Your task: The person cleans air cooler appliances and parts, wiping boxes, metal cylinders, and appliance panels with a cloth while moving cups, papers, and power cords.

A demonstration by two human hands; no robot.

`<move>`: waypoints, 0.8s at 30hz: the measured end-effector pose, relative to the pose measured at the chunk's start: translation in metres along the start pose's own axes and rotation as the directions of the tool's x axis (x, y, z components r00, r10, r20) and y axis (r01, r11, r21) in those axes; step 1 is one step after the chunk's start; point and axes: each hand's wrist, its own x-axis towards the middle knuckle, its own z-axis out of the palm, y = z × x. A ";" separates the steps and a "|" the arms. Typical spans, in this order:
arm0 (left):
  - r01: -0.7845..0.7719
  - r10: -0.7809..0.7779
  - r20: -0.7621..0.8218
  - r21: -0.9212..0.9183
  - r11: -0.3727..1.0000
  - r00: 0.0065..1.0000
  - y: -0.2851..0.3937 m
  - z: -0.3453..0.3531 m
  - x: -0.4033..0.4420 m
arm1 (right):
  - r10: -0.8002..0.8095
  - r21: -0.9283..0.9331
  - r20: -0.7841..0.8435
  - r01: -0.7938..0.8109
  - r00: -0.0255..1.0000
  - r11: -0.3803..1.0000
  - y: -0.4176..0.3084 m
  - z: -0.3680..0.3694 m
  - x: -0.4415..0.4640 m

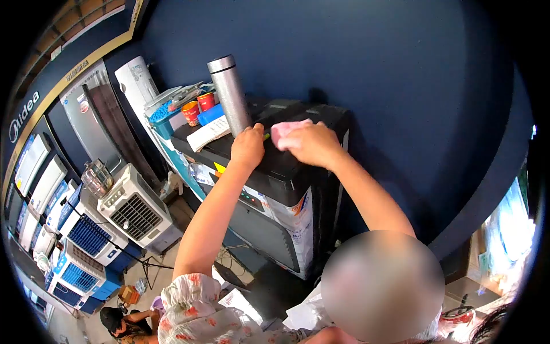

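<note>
My right hand (314,143) is closed on a pink cloth (283,132), bunched under the fingers to the right of the flask (232,94), against the top of the black unit (283,175). My left hand (247,148) is at the foot of the flask, on my side of it; its fingers are curled, but I cannot tell whether they grasp the flask or only rest beside it. A small yellow-green thing (266,137) shows by those fingertips, too little of it to name.

The flask is tall and narrow, so I judge it the likeliest to topple: a knock from my left wrist, or the cloth snagging its base, could do it. A white pad (207,133) lies just left of the flask; whether the base overlaps its end I cannot tell, and if it does, shifting the pad would tip the flask. Beyond the pad, left of the flask, are a blue thing (211,114) and red cups (191,113); a falling flask could strike them. Farther left sits a crowded basket (163,128); small items might spill if it were bumped.
</note>
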 end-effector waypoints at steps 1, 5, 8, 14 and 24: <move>0.015 -0.015 0.000 -0.030 0.999 1.000 0.002 -0.004 -0.003 | -0.122 -0.004 -0.108 0.122 0.987 0.992 0.003 0.003 -0.006; 0.143 -0.172 -0.072 -0.304 0.942 0.982 -0.012 0.002 -0.010 | 0.286 0.272 0.033 -0.284 0.958 0.919 0.060 0.014 0.014; 0.152 -0.238 -0.167 -0.410 0.899 0.957 -0.015 0.005 -0.015 | 0.540 -0.235 -0.110 -0.550 0.834 0.801 0.125 0.024 0.023; 0.191 -0.319 -0.198 -0.484 0.854 0.927 -0.019 0.007 -0.013 | 0.345 -0.165 -0.374 -0.428 0.861 0.888 0.112 -0.010 0.025; 0.269 -0.429 -0.165 -0.570 0.777 0.888 -0.013 0.003 -0.017 | 0.273 0.584 0.483 -0.539 0.832 0.607 0.165 0.036 0.076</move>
